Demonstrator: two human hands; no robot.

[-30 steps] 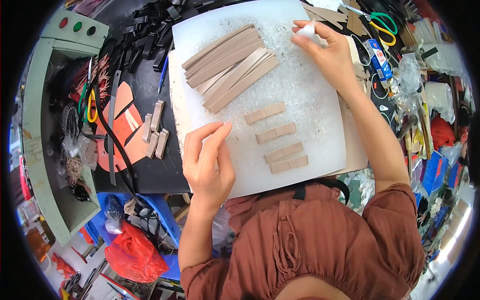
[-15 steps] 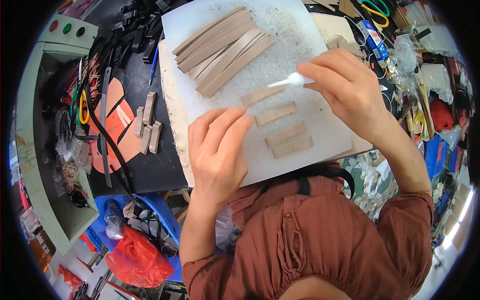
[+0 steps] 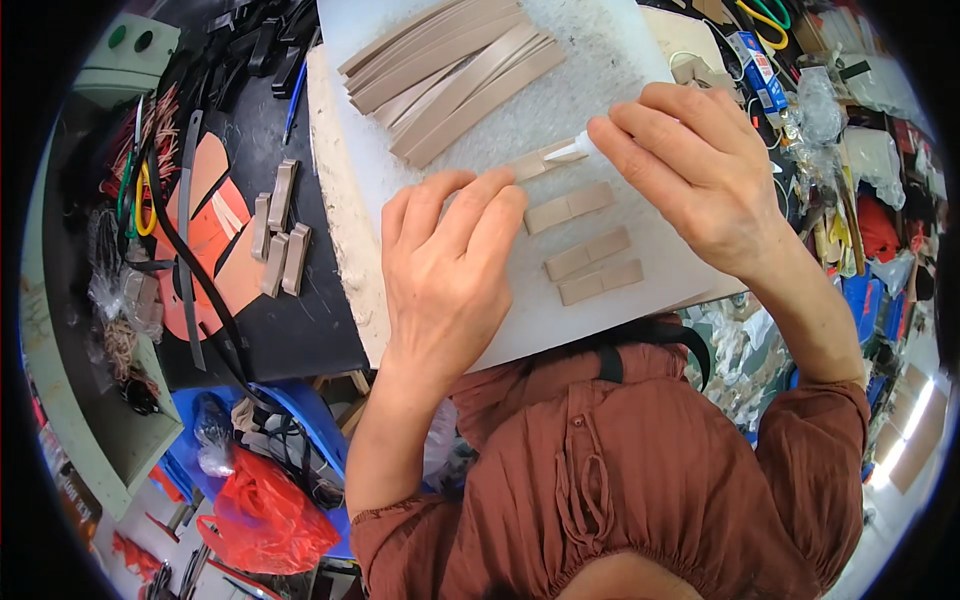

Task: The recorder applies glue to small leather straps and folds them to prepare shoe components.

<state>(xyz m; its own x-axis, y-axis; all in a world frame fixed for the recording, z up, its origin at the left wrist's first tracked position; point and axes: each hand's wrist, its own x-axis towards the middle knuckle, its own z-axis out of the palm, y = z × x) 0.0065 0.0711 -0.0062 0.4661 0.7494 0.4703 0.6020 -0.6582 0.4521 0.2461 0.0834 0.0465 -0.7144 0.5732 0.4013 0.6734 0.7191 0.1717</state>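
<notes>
My right hand [image 3: 700,175] is closed around a small white glue bottle [image 3: 580,147], its tapered nozzle pointing left. The nozzle tip meets the top of a short beige leather-like strip [image 3: 538,163], the farthest of several short strips in a column. My left hand [image 3: 450,260] has its fingertips closed on the left end of that strip; its thumb is hidden. Nearer to me lie more short strips, among them one [image 3: 570,208] just below and another [image 3: 600,282] nearest my body. All rest on a whitish board [image 3: 440,340].
Long beige strips [image 3: 450,80] are piled at the board's far side. Left of it, folded beige loops [image 3: 283,195], orange pieces [image 3: 215,240] and a metal ruler [image 3: 188,230] lie on the black tabletop [image 3: 310,340]. A blue box [image 3: 757,70] stands right; a red bag [image 3: 265,515] sits lower left.
My left hand has moved right and onto the far short strip's end. The glue bottle's nozzle has shifted slightly left and down along that strip. The whole view has shifted a little.
</notes>
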